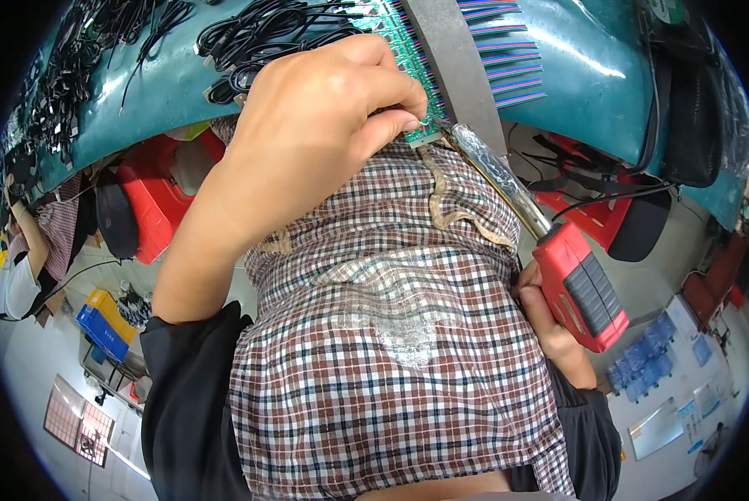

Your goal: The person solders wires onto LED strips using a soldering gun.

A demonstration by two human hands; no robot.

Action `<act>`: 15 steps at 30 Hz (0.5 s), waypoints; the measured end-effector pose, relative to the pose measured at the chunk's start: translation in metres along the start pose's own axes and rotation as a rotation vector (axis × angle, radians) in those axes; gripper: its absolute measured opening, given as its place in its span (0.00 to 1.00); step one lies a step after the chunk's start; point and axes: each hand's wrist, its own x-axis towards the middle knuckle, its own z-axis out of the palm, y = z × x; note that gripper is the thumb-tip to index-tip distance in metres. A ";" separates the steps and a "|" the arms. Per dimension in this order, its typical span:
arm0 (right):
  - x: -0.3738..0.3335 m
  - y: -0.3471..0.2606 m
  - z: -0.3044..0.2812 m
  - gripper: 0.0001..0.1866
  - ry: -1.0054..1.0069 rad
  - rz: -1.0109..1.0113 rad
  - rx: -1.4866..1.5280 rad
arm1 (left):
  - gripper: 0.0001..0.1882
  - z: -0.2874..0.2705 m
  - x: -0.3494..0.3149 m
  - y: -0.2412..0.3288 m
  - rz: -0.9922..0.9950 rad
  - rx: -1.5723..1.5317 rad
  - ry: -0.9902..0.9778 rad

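My left hand (320, 108) reaches across the near edge of the bench, thumb and forefinger pinched together over a narrow green circuit board panel (404, 50). Whatever lies between those fingertips is too small or hidden to make out. A red-handled soldering gun (576, 288) is gripped in my right hand (551, 327), lower right. Its foil-like wrapped barrel slants up to the left, and the tip is at the board's near end, close to my left fingertips. Along the board's right side lies a grey metal bar (456, 63).
Striped flat wires (508, 60) stick out right of the bar. Coiled black cables (261, 37) lie behind my left hand on the green bench mat (591, 75). Red stools (153, 200) stand below the bench, and another person (27, 259) is at far left.
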 end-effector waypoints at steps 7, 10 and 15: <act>0.001 -0.002 0.001 0.14 -0.005 -0.007 -0.043 | 0.06 0.000 0.003 -0.001 0.015 0.001 -0.013; -0.002 -0.002 0.000 0.15 -0.003 0.005 -0.067 | 0.06 0.000 0.003 -0.001 0.009 0.009 -0.022; -0.006 -0.003 -0.008 0.16 -0.036 -0.042 -0.138 | 0.06 0.000 0.003 -0.002 0.011 -0.007 -0.012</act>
